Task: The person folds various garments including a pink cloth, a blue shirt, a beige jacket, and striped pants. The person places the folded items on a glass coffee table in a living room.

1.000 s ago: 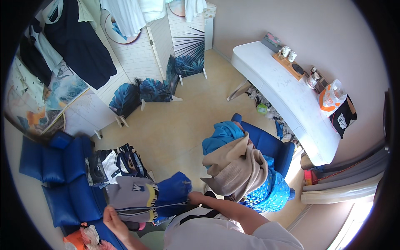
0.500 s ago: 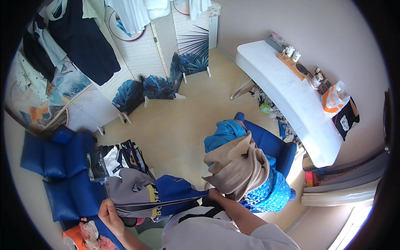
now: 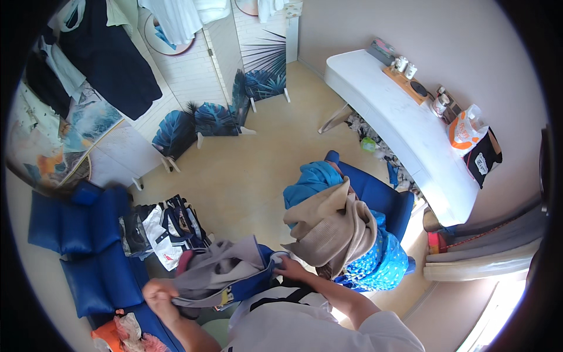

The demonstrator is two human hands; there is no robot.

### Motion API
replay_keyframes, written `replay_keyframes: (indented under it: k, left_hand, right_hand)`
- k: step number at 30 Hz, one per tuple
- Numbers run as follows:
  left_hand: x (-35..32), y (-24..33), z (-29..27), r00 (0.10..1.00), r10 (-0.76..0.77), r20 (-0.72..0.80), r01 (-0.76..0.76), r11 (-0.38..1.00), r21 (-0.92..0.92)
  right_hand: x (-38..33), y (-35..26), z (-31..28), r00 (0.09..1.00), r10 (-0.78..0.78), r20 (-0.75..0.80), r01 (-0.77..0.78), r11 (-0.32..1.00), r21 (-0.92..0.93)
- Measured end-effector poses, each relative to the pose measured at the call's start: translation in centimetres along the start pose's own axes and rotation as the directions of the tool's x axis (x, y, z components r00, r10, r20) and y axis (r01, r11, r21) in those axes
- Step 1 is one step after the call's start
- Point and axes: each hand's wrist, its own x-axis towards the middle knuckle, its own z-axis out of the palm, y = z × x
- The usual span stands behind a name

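Observation:
A grey-and-blue jacket [image 3: 220, 271] with a yellow band hangs between my two hands in front of my body, partly folded over on itself. My left hand [image 3: 160, 298] is closed on its left edge, a little blurred. At the other end, my right hand [image 3: 288, 268] grips the blue part near a pale bit of cloth. Just beyond the jacket, folded clothes [image 3: 167, 229] in black, white and navy are stacked at the edge of the blue sofa [image 3: 105, 276]. To the right of my right hand, a beige cloth [image 3: 334, 229] lies heaped over the blue chair [image 3: 375, 190].
Blue patterned fabric [image 3: 375, 255] drapes off the chair. A white desk [image 3: 404, 123] along the right wall carries a plastic bag [image 3: 467, 132] and small jars. Clothes hang over a folding screen [image 3: 187, 76] at the back left. An orange bag [image 3: 105, 335] lies on the sofa.
The jacket, stretched taut with its front showing before, now sags and is turned over, more of its grey inside visible. My right hand has risen slightly and moved left.

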Motion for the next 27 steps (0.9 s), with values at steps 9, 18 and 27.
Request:
replay_keyframes:
  k: [9, 18, 27]
  left_hand:
    - [-1.2, 0.7, 6.6, 0.574, -0.084, 0.815, 0.433, 0.876, -0.214]
    - [-2.7, -0.2, 9.3, 0.562, -0.335, 0.756, 0.249, 0.941, 0.232]
    - [-2.9, -2.8, 9.8, 0.522, -0.504, 0.688, 0.421, 0.854, 0.307]
  right_hand:
    - [4.7, -12.9, -0.4, 0.851, -0.502, 0.153, 0.491, 0.865, 0.103]
    - [4.1, -18.5, -20.8, 0.744, -0.605, -0.282, 0.321, -0.046, 0.946]
    - [-4.6, -3.3, -38.0, 0.634, 0.134, -0.762, 0.772, -0.045, 0.634]
